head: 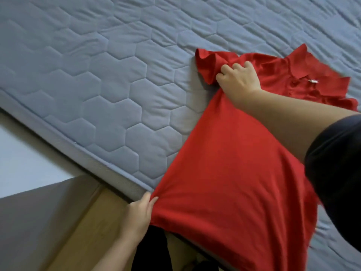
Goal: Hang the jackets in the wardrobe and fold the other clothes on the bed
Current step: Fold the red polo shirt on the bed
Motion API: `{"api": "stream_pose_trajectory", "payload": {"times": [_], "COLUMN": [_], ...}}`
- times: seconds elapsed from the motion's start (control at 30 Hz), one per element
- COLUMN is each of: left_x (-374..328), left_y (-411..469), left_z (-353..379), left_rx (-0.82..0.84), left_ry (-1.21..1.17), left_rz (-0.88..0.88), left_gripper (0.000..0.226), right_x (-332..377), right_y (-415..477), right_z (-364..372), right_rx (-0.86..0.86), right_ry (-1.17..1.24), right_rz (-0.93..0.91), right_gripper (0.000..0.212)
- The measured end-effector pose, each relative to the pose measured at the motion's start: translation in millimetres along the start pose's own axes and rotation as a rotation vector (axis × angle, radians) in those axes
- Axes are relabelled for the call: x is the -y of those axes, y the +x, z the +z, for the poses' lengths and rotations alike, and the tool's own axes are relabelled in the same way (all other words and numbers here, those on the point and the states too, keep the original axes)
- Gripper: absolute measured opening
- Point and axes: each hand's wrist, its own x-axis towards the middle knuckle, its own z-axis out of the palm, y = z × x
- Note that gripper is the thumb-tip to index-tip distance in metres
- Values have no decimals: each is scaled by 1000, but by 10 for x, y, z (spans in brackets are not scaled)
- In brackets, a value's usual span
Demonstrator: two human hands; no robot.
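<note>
Left hand [139, 214] at the bed's [97, 75] near edge, fingers pinched on the hem corner of the red polo shirt [234, 173]. Shirt spread front-up on the bed, hem over the near edge, collar further in. Right hand [238, 78] further in, fingers clamped on a bunched sleeve. Likely still spreading; no fold yet. Jackets, wardrobe out of view.
</note>
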Motion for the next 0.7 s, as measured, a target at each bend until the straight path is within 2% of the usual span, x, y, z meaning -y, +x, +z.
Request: {"api": "stream_pose_trajectory", "payload": {"times": [0.1,0.2,0.3,0.37,0.4,0.47,0.53,0.63,0.7], "left_x": [67,58,20,-53,-108,-273,-542,-1069,-1473], "left_y": [36,66,50,16,19,43,130,391,537], "left_z": [31,-23,-166,-313,-381,-488,-536,-418,-171], "left_rx": [23,97,193,162,85,-89,-162,-112,-58], "left_ry": [87,126,364,537,550,495,505,534,611], "left_rz": [-7,-35,-71,-115,-101,35,229,517,692], "left_gripper": [51,38,40,43,39,29,27,26,18], "right_x": [188,351,446,453,429,335,193,-68,-246], "right_y": [-72,-244,-472,-677,-799,-1100,-1472,-2119,-2576], "right_z": [77,230,288,299,322,407,543,789,956], "right_rx": [56,158,121,125,134,154,165,177,184], "right_ry": [108,326,490,546,561,599,636,689,722], "right_rz": [81,116,134,128,142,240,421,770,975], "right_gripper": [33,60,79,81,80,77,74,71,68]}}
